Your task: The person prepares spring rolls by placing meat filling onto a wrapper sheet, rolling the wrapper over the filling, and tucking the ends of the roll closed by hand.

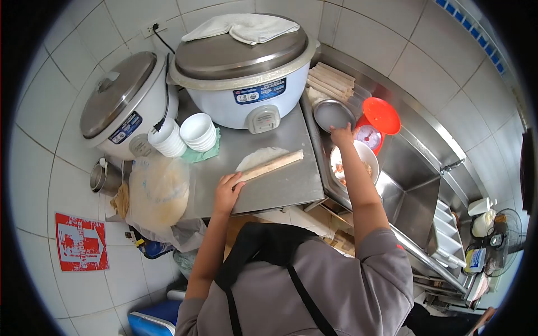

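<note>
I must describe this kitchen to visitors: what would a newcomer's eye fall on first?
Probably the big rice cooker at the back of the steel counter, with a white cloth on its lid. Then the bright red scale to the counter's right, and the pale roll at the left hand.

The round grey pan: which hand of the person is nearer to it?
Right: the right hand is at the near edge of the pan; the left hand is farther away, on the pale roll.
</note>
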`<state>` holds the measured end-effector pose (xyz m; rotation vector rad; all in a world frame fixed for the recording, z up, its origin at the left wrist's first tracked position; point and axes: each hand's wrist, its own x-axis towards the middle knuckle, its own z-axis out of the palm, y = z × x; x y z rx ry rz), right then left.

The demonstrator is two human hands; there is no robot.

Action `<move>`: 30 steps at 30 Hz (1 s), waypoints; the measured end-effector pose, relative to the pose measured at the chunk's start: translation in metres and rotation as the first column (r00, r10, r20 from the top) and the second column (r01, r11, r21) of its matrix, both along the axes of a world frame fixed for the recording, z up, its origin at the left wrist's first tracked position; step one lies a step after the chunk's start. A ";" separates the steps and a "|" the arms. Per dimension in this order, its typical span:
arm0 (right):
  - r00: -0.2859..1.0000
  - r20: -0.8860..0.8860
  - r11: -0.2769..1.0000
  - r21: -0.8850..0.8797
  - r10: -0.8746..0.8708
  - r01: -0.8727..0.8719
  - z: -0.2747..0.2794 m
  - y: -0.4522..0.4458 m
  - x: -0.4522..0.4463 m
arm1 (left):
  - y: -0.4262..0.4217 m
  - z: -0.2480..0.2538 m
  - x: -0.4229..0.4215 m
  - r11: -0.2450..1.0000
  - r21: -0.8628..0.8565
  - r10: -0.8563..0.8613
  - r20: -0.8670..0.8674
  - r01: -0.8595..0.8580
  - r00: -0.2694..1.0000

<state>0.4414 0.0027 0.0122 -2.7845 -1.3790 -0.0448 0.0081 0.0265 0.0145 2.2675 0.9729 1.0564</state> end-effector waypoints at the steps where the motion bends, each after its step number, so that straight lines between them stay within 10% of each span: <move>1: 0.999 0.035 0.999 0.049 0.016 -0.017 0.008 -0.003 -0.004 | -0.001 0.001 -0.001 1.000 0.018 0.012 -0.012 -0.012 1.000; 5: 0.999 0.003 0.983 0.180 0.034 -0.034 0.036 -0.002 -0.040 | -0.001 0.003 -0.001 1.000 -0.008 0.010 -0.006 -0.010 1.000; 8: 0.944 0.021 0.938 0.113 0.328 -0.328 0.033 0.002 -0.105 | 0.000 0.001 -0.002 1.000 0.008 -0.002 0.013 0.001 1.000; 9: 0.847 0.056 0.782 0.357 0.528 -0.511 0.011 -0.001 -0.128 | 0.000 -0.001 -0.002 1.000 0.002 0.002 0.017 -0.002 1.000; 10: 0.823 -0.240 0.829 0.385 0.515 -0.407 0.032 -0.004 -0.174 | 0.000 -0.002 -0.001 1.000 -0.005 0.004 0.021 -0.004 1.000; 16: 0.634 -0.229 0.674 0.242 0.739 -0.698 -0.001 0.013 -0.278 | 0.004 -0.010 -0.002 0.999 0.030 -0.013 -0.001 0.013 1.000; 20: 0.830 -0.155 0.845 0.094 0.535 -0.527 0.027 0.010 -0.246 | -0.001 0.001 -0.001 1.000 -0.019 -0.002 0.015 0.003 1.000; 27: 0.633 -0.132 0.641 0.282 0.763 -0.714 0.006 0.009 -0.284 | 0.000 -0.003 -0.004 0.997 -0.069 0.027 0.001 -0.027 1.000; 30: 0.852 -0.025 0.848 0.110 0.524 -0.518 -0.003 0.009 -0.240 | 0.000 -0.001 -0.003 0.993 -0.104 0.048 -0.010 -0.049 0.999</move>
